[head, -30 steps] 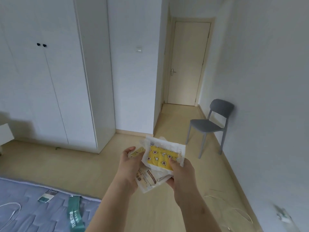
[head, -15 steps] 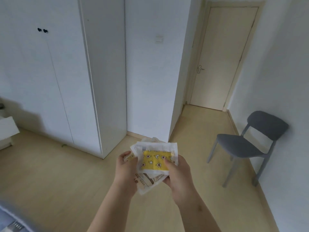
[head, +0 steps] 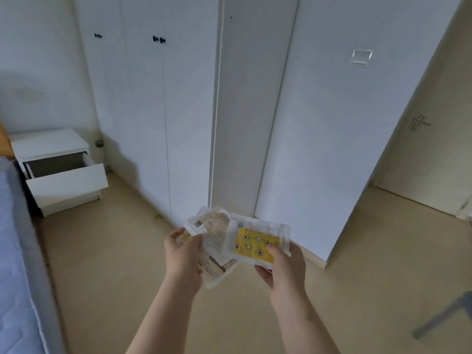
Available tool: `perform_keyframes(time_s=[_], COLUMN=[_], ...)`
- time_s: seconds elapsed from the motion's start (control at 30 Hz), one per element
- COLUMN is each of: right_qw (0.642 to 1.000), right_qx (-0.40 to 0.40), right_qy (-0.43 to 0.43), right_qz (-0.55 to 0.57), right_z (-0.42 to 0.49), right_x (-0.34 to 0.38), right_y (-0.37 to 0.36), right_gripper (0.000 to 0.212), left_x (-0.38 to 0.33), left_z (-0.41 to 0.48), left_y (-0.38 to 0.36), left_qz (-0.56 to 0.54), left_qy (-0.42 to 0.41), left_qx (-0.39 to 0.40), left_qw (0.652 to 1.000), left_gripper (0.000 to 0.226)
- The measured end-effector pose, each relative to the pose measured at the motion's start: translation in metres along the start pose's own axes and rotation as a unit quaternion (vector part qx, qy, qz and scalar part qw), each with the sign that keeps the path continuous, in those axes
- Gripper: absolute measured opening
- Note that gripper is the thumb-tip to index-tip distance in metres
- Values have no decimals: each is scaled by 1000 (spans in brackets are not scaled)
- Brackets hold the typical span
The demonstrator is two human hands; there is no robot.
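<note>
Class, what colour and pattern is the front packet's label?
The packet has a yellow label with small stars and moons; head view.

Side by side: left hand [head: 183, 254] and right hand [head: 286, 267], fingers curled

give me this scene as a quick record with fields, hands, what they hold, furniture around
left hand: grips a fan of clear packets at their lower left
right hand: pinches the yellow packet, thumb on its front
overlap: yellow packet lies over the right side of the clear packets
nightstand: white, far left, drawer pulled open
wardrobe: white, doors shut, black knobs
door: far right, looks shut
floor: pale wood
</note>
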State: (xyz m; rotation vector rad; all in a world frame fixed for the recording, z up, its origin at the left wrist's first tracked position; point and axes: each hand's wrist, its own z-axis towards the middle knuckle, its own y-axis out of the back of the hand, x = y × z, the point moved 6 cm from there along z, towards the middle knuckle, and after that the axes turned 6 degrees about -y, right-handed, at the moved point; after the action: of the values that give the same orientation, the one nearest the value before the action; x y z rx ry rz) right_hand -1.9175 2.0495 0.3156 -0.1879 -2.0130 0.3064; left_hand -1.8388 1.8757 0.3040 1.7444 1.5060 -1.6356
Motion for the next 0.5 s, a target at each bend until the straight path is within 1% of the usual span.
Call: perform_keyframes(time_s=[0.1,0.17,0.27,0.37,0.5], right_qw=[999,995,985,980,973], right_qx=[46,84,131,154,180], right_qy=[10,11,-11,-42,-88], right_qz=[-13,-55,-109,-122,-111], right_z=[41,66,99,130,169], right_x=[20,24,12,-12,-42], right_y=[-66,-109,-172,-237,-323], right_gripper=[27,21,8,12,15], left_x=[-37,-59,-84,-106,-130], left_z=[65,100,146,189,253], left_y=[-14,-15,-1,30,73], left_qz=[8,19,47,51,36], left_qy=[-39,-68,-93,-118,-137], left_qx=[8,11,-7,-61,-160], left_qw=[999,997,995,990,977], left_gripper=[37,37,37,37,36])
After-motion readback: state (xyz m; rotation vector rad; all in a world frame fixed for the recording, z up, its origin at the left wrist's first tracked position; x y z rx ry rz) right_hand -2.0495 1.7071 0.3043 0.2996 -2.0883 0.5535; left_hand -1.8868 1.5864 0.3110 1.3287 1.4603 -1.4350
